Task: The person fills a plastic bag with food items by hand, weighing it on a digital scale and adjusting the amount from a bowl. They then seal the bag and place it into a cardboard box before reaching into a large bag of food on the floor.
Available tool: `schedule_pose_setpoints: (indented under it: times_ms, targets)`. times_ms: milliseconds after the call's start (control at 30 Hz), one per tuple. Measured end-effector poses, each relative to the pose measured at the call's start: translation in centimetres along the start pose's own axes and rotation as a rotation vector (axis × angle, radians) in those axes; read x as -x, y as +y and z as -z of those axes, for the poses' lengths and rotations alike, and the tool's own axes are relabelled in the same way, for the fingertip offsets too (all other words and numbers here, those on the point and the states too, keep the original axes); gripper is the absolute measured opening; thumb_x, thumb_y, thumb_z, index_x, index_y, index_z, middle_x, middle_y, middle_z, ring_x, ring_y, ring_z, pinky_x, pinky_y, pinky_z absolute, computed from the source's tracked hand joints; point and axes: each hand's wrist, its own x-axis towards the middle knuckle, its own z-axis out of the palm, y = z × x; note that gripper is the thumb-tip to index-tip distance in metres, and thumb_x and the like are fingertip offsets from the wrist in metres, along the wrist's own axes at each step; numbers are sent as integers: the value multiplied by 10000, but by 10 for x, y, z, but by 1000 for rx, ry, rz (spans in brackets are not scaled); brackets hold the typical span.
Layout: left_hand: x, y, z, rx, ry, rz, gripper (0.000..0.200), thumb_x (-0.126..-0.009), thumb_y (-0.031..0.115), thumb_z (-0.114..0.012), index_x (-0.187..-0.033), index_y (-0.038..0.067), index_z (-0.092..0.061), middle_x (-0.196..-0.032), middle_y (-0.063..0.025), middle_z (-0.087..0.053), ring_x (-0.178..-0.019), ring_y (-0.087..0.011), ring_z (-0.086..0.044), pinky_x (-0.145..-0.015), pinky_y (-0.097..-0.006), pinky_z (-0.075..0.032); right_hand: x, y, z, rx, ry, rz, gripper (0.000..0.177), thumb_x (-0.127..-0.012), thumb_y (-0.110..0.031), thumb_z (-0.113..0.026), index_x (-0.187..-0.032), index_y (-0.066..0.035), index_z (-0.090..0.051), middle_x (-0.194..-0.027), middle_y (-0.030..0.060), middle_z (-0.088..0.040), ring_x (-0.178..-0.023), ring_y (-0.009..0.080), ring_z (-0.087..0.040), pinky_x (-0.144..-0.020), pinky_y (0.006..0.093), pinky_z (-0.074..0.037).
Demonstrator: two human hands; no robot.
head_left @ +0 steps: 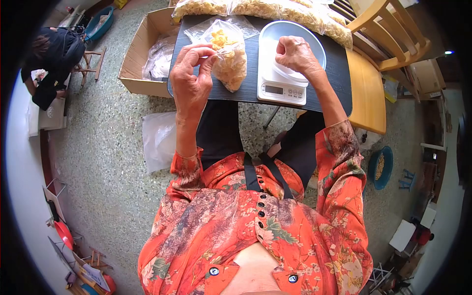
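On the dark table [246, 97] a clear plastic bag [230, 61] of pale yellow pieces stands with its top open. My left hand [193, 73] pinches the left edge of that bag near its mouth. Right of the bag, a white digital scale [284, 91] carries a light blue bowl [268, 37]. My right hand [296, 53] hangs over the bowl with its fingers curled in; whatever they may hold is hidden.
Filled bags [275, 10] line the table's back edge. A cardboard box [129, 73] with plastic bags stands at left, a wooden chair [393, 29] at right. Another person [54, 49] sits at far left. A blue basin [380, 167] is on the floor.
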Motion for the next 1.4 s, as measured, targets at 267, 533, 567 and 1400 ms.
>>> schedule_pose_setpoints:
  times_ms: [267,533,567,1400]
  targets:
    - [-1,5,-6,-14,-43,-49,82,-893,-25,-702,-968,9,-708,-1080,-97,-719,-982,-174,-675,-878,-296,-536,3,-51,32,-586,226,253,178,-863,-188,-764,-944,-34,-727,-791,51,-717,-692,105,-685,-639,254,-583]
    - [-7,3,9,-54,-78,-142,99,-849,-9,-731,-939,19,-702,-956,-110,-700,-892,-252,-695,-800,-348,-541,-5,-73,18,-583,247,499,143,-975,-150,-658,-1086,-83,-719,-985,23,-750,-732,124,-698,-659,277,-583]
    - [-8,0,12,-46,-90,-136,111,-840,6,-748,-942,23,-706,-939,-102,-694,-878,-248,-694,-791,-346,-542,-8,-70,14,-585,245,503,143,-975,-150,-658,-1086,-83,-719,-985,23,-750,-732,124,-698,-659,277,-583]
    - [-42,-12,19,-285,-380,-242,449,-740,335,-878,-1047,44,-729,-997,-96,-618,-869,-248,-649,-769,-361,-546,-11,-71,8,-236,271,665,244,-878,-293,-784,-850,-96,-643,-726,58,-633,-621,189,-610,-562,317,-496]
